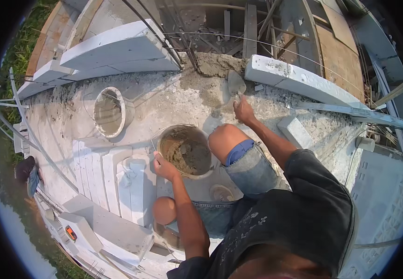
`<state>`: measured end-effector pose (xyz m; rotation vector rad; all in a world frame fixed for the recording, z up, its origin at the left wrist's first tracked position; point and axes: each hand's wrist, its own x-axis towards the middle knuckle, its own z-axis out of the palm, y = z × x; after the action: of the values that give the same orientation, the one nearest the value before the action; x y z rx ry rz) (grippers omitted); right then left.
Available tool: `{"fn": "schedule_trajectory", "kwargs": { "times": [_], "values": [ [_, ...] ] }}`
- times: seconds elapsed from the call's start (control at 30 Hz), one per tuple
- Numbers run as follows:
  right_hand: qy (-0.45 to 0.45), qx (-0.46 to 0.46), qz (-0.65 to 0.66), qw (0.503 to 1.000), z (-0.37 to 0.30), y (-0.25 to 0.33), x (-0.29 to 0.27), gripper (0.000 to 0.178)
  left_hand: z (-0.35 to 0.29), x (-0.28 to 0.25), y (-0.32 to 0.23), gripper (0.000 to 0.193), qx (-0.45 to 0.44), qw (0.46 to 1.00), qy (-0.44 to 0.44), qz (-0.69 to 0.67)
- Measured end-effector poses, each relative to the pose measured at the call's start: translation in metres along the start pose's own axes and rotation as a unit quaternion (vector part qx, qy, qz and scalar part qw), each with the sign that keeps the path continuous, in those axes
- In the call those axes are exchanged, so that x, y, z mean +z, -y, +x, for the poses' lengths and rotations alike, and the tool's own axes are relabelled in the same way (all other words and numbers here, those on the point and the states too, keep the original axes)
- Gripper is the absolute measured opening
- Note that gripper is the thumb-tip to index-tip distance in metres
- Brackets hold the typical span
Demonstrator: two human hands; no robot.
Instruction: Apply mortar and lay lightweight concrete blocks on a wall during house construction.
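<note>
My right hand (243,110) is closed round the handle of a trowel (236,83). The trowel's blade rests beside a bed of wet mortar (218,65), in the gap between two rows of white blocks. Nearer to me, my left hand (164,166) grips the thin wire handle of a bucket (206,174) at its left rim. Grey-brown mortar (183,151) lies inside, heaped unevenly. To the right of the trowel, a long white block (304,80) lies along the wall line. Another row of white blocks (117,46) stands to the left of the mortar.
A second bucket (128,116) with grey contents stands at left. Stacked white blocks (117,181) are near my left knee, and a loose block (295,131) lies at right. Upright steel bars (190,56) rise beside the mortar. Beyond the wall are planks (250,32). Another person (27,172) is at far left.
</note>
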<state>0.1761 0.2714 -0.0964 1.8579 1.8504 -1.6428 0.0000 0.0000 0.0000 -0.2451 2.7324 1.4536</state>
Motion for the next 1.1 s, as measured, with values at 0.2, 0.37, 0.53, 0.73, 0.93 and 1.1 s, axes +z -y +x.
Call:
{"fn": "schedule_trajectory", "kwargs": {
  "times": [0.2, 0.37, 0.53, 0.73, 0.93, 1.1],
  "values": [
    [0.039, -0.139, -0.020, 0.989, 0.005, 0.026, 0.005, 0.051, 0.003, 0.000, 0.010, 0.052, -0.012, 1.000, 0.005, -0.018],
    [-0.044, -0.087, -0.063, 0.993, -0.008, 0.008, -0.022, 0.053, 0.000, -0.001, 0.012, 0.051, -0.008, 1.000, -0.015, 0.007],
    [-0.111, -0.189, -0.332, 0.918, -0.045, -0.036, -0.046, 0.049, 0.004, 0.002, 0.010, 0.052, -0.010, 1.000, -0.006, 0.000],
    [-0.128, -0.276, -0.391, 0.869, -0.025, -0.041, -0.069, 0.046, -0.004, -0.003, 0.006, 0.053, -0.035, 0.999, 0.006, -0.034],
    [-0.148, -0.223, -0.373, 0.888, -0.032, -0.056, -0.081, 0.044, 0.002, 0.001, 0.009, 0.054, -0.033, 0.999, 0.009, -0.031],
    [-0.125, -0.174, -0.322, 0.922, -0.037, -0.035, -0.041, 0.054, 0.000, 0.002, 0.005, 0.053, -0.024, 0.999, 0.016, -0.019]
  ]
}}
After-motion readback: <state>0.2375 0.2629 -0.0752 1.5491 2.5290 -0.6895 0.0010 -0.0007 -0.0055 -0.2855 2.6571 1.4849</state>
